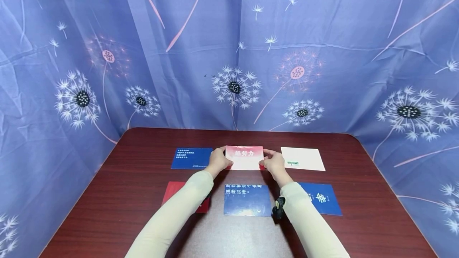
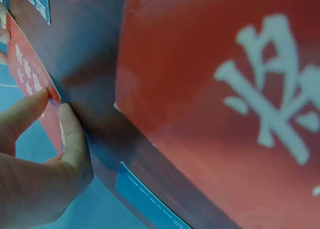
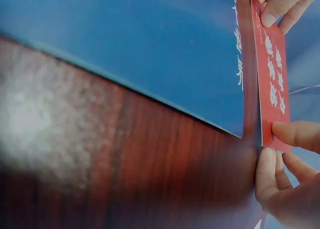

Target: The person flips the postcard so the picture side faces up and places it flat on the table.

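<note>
Between both hands is a red and pink card (image 1: 244,164) with white characters, at the middle of the table's far side. My left hand (image 1: 218,161) pinches its left edge, thumb on the printed face and fingers behind. My right hand (image 1: 274,164) pinches the right edge the same way. In the right wrist view the card (image 3: 267,39) stands tilted up, its lower edge close to the table; whether it touches cannot be told. Nearer me lies a blue card (image 1: 247,204) with white writing. Another blue card (image 1: 190,158) lies beside my left hand, and a white card (image 1: 305,157) beside my right.
A red card (image 1: 173,190) lies partly under my left forearm. One more blue card (image 1: 328,200) is at the front right, partly covered by my right sleeve. The dark red wooden table (image 1: 118,210) ends at a blue dandelion-print curtain (image 1: 201,102). A black device (image 1: 278,208) sits at my right wrist.
</note>
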`<state>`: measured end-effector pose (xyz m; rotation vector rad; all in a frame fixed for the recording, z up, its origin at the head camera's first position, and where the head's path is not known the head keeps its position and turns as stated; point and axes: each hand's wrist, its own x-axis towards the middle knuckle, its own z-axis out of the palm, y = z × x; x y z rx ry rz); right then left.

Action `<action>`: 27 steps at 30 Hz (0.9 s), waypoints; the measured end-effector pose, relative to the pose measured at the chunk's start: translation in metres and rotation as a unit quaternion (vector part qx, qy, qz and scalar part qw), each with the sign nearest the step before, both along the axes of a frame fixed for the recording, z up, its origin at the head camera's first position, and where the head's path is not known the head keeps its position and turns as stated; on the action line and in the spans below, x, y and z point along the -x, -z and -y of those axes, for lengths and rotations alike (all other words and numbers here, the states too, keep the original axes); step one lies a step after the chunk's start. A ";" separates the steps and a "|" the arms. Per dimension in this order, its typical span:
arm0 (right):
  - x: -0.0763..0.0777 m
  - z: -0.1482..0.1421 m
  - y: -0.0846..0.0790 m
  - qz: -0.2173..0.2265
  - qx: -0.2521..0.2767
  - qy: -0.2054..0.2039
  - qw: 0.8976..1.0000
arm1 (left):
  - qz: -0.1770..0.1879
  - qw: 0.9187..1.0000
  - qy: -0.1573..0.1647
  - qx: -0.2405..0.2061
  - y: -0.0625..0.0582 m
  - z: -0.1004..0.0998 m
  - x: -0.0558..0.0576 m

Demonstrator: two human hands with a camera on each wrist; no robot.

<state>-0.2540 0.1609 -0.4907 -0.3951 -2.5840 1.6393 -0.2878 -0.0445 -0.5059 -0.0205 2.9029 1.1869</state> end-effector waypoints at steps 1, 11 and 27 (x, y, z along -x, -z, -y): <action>0.000 0.000 -0.001 0.000 -0.012 -0.004 1.000 | 0.003 1.000 -0.001 -0.001 -0.001 0.000 0.000; -0.004 0.003 -0.007 0.000 -0.120 -0.017 0.993 | 0.052 0.999 -0.009 0.010 -0.031 -0.008 -0.025; -0.005 0.008 -0.010 -0.002 -0.175 -0.030 0.984 | 0.047 0.998 -0.004 0.047 -0.034 -0.010 -0.026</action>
